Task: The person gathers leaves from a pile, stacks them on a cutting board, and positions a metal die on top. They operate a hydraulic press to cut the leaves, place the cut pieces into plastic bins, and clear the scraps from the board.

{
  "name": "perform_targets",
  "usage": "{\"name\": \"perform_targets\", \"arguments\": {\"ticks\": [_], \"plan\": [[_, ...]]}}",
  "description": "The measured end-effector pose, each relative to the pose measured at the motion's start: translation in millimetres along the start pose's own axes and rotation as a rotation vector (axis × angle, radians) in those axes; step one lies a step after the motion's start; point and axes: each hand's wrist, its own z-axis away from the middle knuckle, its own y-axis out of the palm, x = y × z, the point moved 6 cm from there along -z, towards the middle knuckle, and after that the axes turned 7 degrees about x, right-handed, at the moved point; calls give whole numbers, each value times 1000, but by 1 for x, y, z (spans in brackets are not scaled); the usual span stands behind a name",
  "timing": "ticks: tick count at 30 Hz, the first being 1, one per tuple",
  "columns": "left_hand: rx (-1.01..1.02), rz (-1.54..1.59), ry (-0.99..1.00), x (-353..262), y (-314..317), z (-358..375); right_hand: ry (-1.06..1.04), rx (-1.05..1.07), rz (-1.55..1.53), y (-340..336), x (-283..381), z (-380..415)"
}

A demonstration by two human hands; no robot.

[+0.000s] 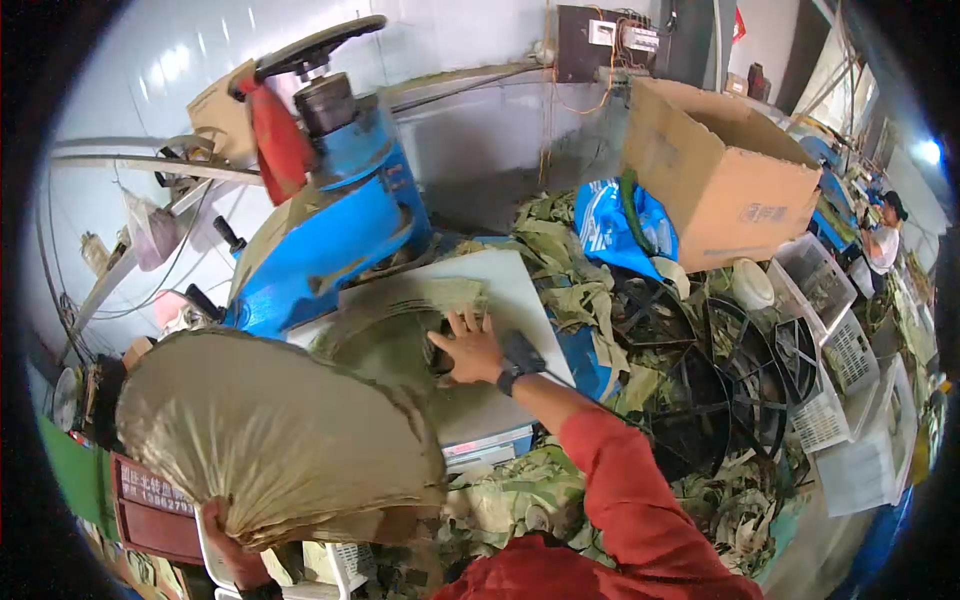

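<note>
My left hand [230,548] grips the gathered lower end of a large fan-shaped bundle of dried leaves [285,430], which spreads upward and covers the near left side of the machine. My right hand [470,350], fingers spread, lies over a dull green leaf layer [385,345] on a white board [515,300]. A dark opening or shape shows partly under its palm. A dark band circles the right wrist. Behind the board stands a blue press [330,235] with a black handwheel [320,45] and a red cloth [275,140] hanging from it.
Leaf scraps [530,490] lie around the board. To the right are black round frames [715,390], a blue bag [625,225], a large cardboard box [720,180] and white plastic crates [865,440]. A person [882,240] is at the far right. White basket [340,570] below the bundle.
</note>
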Motion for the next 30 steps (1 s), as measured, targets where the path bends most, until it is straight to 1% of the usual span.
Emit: {"name": "perform_targets", "arguments": {"ticks": [1, 2, 4, 5, 6, 7, 9, 10, 12, 13, 14, 16, 18, 19, 20, 21, 22, 24, 25, 26, 27, 28, 29, 30], "plan": [[144, 153, -34, -6, 26, -1, -3, -28, 50, 33, -10, -12], [-60, 92, 14, -7, 37, -3, -12, -52, 99, 50, -16, -17], [-477, -52, 98, -15, 54, 13, -100, 45, -29, 44, -26, -7], [-372, -42, 105, -12, 43, 10, -144, 81, -88, 30, -28, -1], [-267, -24, 119, -7, 15, 5, -74, 221, 41, 17, -30, 9], [-163, -7, 126, -3, 3, 3, -90, 245, -12, 5, -43, 21], [-234, -300, 354, -23, 40, 22, -123, 264, -82, -16, -79, 52], [-251, -168, 313, -20, 19, 22, -143, 253, -97, -25, -97, 69], [-299, -29, 285, -18, 15, 26, -148, 204, -21, -37, -133, 98], [-325, 41, 273, -17, 14, 29, -115, 245, -26, -41, -148, 108], [-336, 88, 296, -16, 14, 29, -86, 284, -32, -44, -162, 115], [-324, 17, 402, -15, 2, 36, -8, 312, -122, -53, -180, 132], [-312, -404, 718, -16, 22, 47, 20, 356, -176, -67, -174, 142], [-132, -459, 470, -22, 44, 37, 28, 362, -135, -54, -178, 142], [-265, -375, 609, -22, 80, 39, 39, 365, -91, -41, -180, 143], [-397, -307, 749, -20, 118, 43, -39, 244, 3, -39, -175, 144], [-410, -20, 545, -13, 124, 31, -110, 117, 92, -36, -165, 148], [-220, 413, 265, -3, 140, -2, -105, -9, 131, -39, -137, 164], [-189, 488, 294, 0, 153, -7, -76, 109, -24, -35, -113, 175], [-155, 490, 260, 2, 169, -12, -30, 220, -176, -32, -90, 187], [-171, 532, 166, 10, 183, -17, -304, 114, -725, -75, -38, 194], [-232, 489, 165, 19, 193, -20, -369, 93, -324, -105, 14, 191], [-85, 637, 80, 41, 203, -29, -297, 227, -774, -93, 39, 181], [-133, 518, 70, 47, 219, -23, -222, 317, -987, -73, 42, 173]]}}
